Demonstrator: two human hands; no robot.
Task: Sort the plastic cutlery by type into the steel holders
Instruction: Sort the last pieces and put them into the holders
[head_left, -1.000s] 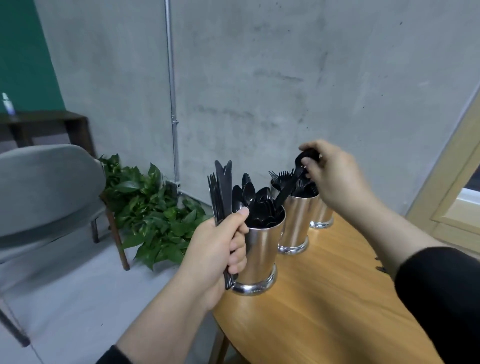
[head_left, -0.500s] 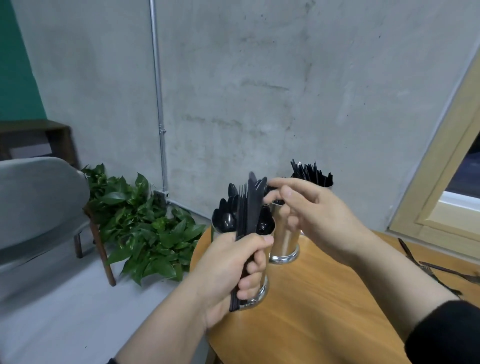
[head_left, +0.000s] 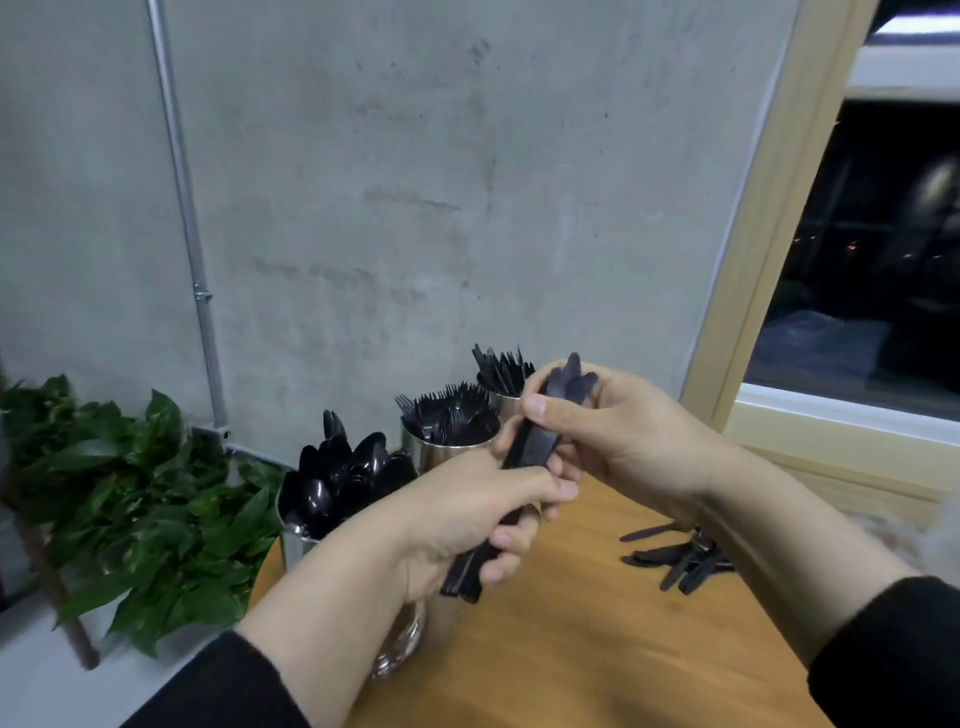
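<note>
Between both hands' grip (head_left: 483, 514) (head_left: 613, 436), cutlery bundle (head_left: 535, 447).

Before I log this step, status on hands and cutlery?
Left hand grips bundle. Right hand pinches its upper end. Three holders loaded. Loose pile unsorted on table. Nothing in the way.

Bare grey concrete wall (head_left: 415, 208) filled most of the view, blotchy and scuffed. Thin metal conduit (head_left: 182, 208) ran down it on the left, clamped partway, ending at a small box near the floor. Leafy green plant (head_left: 140, 509) sat low left against the wall, on a pale grey floor (head_left: 47, 686). Round wooden table (head_left: 597, 649) in the foreground. Light wood window frame (head_left: 769, 218) on the right; glass (head_left: 883, 260) was dark, with faint reflections.
</note>
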